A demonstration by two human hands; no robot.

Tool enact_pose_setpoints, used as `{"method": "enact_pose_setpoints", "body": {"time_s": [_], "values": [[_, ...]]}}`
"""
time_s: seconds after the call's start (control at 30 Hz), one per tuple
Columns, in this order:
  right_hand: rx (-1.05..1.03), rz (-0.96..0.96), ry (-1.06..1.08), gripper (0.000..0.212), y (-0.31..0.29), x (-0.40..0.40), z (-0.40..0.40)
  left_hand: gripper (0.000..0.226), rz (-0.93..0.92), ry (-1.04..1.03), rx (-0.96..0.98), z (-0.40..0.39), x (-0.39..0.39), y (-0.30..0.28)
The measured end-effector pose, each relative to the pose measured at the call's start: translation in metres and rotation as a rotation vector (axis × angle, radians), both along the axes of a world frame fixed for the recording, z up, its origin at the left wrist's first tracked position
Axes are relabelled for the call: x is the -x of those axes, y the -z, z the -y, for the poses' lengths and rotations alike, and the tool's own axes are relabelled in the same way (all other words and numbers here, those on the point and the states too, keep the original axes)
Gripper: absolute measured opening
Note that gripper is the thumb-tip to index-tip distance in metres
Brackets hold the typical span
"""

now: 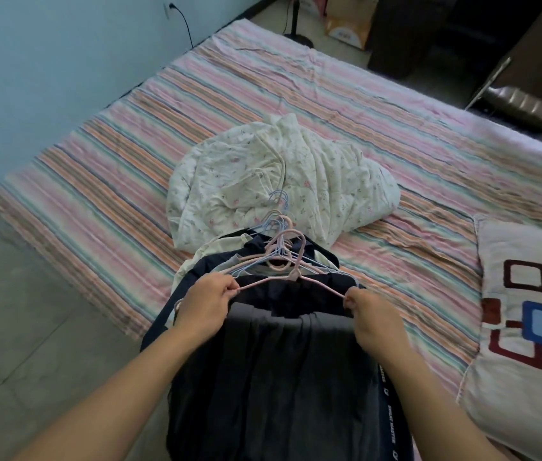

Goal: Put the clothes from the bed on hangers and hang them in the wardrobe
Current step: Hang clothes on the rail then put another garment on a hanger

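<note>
Clothes are lying in a dark heap (273, 361) at the near edge of the bed (123, 181), partly hanging over toward the floor, with a grey garment (289, 322) on top. The person is holding a pink hanger (291, 281) just above that heap: the left hand (204, 306) is pinching one tip of it between curled fingers, and the right hand (371, 314) is pinching the other tip the same way.

The trouble I am seeing is right behind that hanger. A loose bundle of other pink and blue hangers (277, 241) is sitting on the clothes, and the hooks look to be crossing one another. If the pink one is being lifted straight up, its hook may well be dragging the rest along, or scattering them.

The grey fabric looks thin and slippery, and the grip is only at the very tips, so the hanger could be twisting out of one hand while being fed into a neckline. The heap itself is overhanging the edge, so a tug might be sliding it to the floor. A floral quilt (279, 181) is bunched up just beyond, and a pillow (529, 327) is lying to the right.
</note>
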State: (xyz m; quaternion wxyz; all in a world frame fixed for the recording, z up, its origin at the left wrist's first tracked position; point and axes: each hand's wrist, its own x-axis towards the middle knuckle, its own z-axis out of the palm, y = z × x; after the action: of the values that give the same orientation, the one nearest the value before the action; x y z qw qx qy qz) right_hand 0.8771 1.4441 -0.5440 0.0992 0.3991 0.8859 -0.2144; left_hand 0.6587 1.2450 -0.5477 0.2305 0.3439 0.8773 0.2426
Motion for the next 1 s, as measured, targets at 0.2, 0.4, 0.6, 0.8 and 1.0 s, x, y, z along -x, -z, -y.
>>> {"method": "enact_pose_setpoints", "body": {"time_s": [0.2, 0.4, 0.6, 0.8, 1.0], "values": [[-0.071, -0.146, 0.086, 0.011, -0.07, 0.0, 0.03, 0.01, -0.003, -0.077, -0.118, 0.036, -0.012, -0.053], [-0.117, -0.253, 0.086, 0.032, -0.14, -0.005, 0.067, 0.018, -0.068, -0.064, -0.286, 0.093, -0.019, -0.112], [-0.124, -0.474, 0.039, 0.019, -0.196, -0.012, 0.106, 0.022, -0.092, -0.058, -0.458, 0.135, -0.03, -0.175], [-0.123, -0.677, -0.018, 0.008, -0.262, -0.013, 0.143, 0.01, -0.359, -0.043, -0.599, 0.176, -0.048, -0.249], [-0.09, -0.801, -0.121, 0.007, -0.322, -0.005, 0.188, 0.012, -0.445, -0.069, -0.723, 0.216, -0.053, -0.314]]}}
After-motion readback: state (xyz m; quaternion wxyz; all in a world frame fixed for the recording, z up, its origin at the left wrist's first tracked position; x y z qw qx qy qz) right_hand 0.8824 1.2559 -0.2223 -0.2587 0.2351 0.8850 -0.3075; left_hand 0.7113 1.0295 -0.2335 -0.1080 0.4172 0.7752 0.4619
